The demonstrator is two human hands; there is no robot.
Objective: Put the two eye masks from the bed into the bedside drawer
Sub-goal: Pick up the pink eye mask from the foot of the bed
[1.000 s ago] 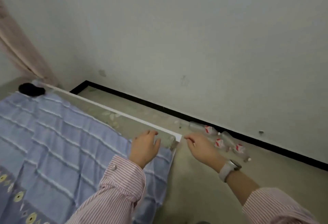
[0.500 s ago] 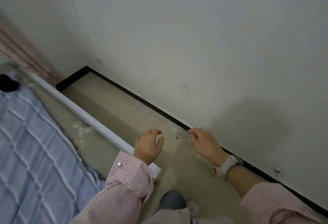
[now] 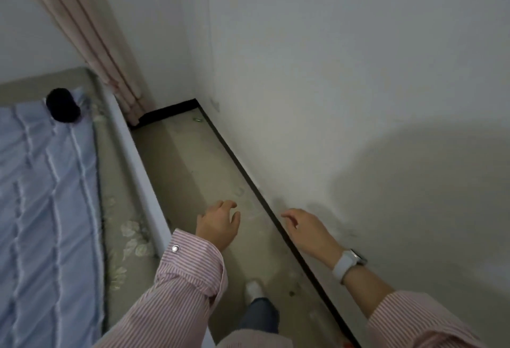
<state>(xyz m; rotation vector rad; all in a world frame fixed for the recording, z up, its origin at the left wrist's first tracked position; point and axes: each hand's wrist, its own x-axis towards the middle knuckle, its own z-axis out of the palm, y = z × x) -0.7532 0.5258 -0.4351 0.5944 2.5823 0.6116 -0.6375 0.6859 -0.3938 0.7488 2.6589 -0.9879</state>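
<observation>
A dark, rounded eye mask [image 3: 63, 105] lies on the far corner of the blue striped blanket [image 3: 41, 196] on the bed, at the upper left. A second mask and the bedside drawer are out of view. My left hand [image 3: 218, 225] hovers over the floor strip beside the bed, fingers loosely curled and apart, holding nothing. My right hand [image 3: 309, 230], with a white watch on the wrist, is held out near the wall, fingers apart and empty. Both hands are far from the mask.
A narrow strip of floor [image 3: 193, 182] runs between the bed's white frame edge [image 3: 138, 176] and the white wall [image 3: 358, 99] with a black skirting. A pink curtain [image 3: 91, 33] hangs in the far corner. My foot [image 3: 255, 289] is on the floor below.
The view has swung left along the aisle: the bed edge now runs lengthwise, the curtain corner has come into view, and the dark mask sits closer. Both hands stay empty.
</observation>
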